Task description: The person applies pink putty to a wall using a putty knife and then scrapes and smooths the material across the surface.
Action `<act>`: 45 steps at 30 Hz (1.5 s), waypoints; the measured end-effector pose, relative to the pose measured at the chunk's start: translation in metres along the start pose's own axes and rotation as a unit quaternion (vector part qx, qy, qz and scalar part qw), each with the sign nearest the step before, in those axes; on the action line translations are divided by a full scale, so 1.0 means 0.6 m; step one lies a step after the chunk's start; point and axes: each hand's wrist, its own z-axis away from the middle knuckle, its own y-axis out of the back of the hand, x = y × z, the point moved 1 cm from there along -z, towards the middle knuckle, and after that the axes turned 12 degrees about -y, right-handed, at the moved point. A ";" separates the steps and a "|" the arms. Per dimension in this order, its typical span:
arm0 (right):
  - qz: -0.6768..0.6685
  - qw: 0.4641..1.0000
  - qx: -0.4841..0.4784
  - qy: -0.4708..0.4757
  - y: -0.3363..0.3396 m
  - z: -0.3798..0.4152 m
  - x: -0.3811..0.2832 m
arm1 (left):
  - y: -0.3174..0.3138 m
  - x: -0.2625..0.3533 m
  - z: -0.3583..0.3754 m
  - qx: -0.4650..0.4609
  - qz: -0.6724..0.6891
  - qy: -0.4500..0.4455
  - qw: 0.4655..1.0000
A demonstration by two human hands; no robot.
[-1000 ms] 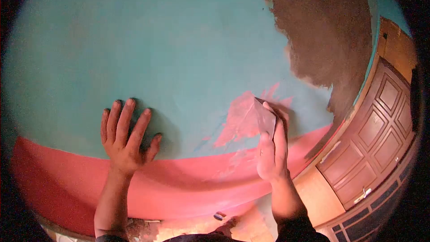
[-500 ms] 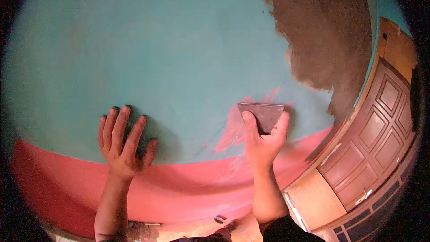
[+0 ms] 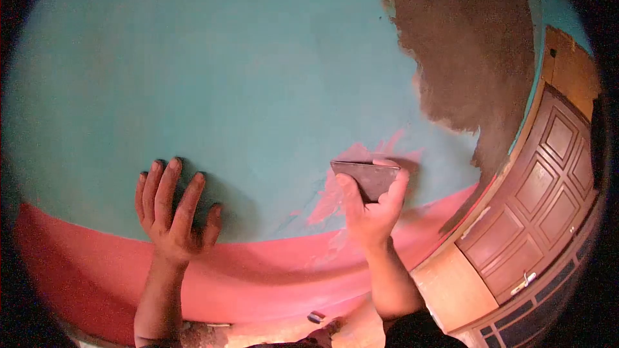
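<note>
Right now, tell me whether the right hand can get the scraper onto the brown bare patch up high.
Probably yes: the right hand holds the scraper against the wall, and nothing lies between it and the brown patch.

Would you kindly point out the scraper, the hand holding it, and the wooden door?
scraper (image 3: 369,176), head view, middle of the blade.
right hand (image 3: 366,216), head view, back of the hand.
wooden door (image 3: 538,187), head view, centre panel.
</note>
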 end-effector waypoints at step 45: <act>-0.063 0.997 0.030 -0.042 -0.019 -0.031 -0.056 | 0.006 -0.001 -0.002 0.023 0.008 0.012 1.000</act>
